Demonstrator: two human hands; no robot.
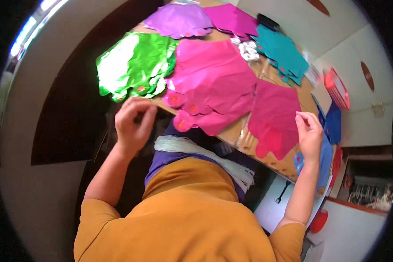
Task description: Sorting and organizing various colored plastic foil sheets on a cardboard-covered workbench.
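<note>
My left hand [135,122] is in the air just off the near left table edge, below a stack of shiny green foil pieces [133,65]. Its fingers curl toward the thumb; anything between them is too small to make out. Thumb and forefinger of my right hand [310,133] are pinched together beside the dark pink sheets [275,109], their contents not discernible. Between the hands lie overlapping bright pink sheets [214,74], flat and angular, with scalloped ends bearing small red-orange spots. A bundle of pale strands [196,148] rests across my lap.
Along the table's [244,135] far side are purple sheets [179,19], magenta sheets [233,19], teal sheets [284,52], a white bunched cord [249,50] and a black item [268,22]. Blue pieces [333,124] and a red-and-white packet [336,88] are at the right.
</note>
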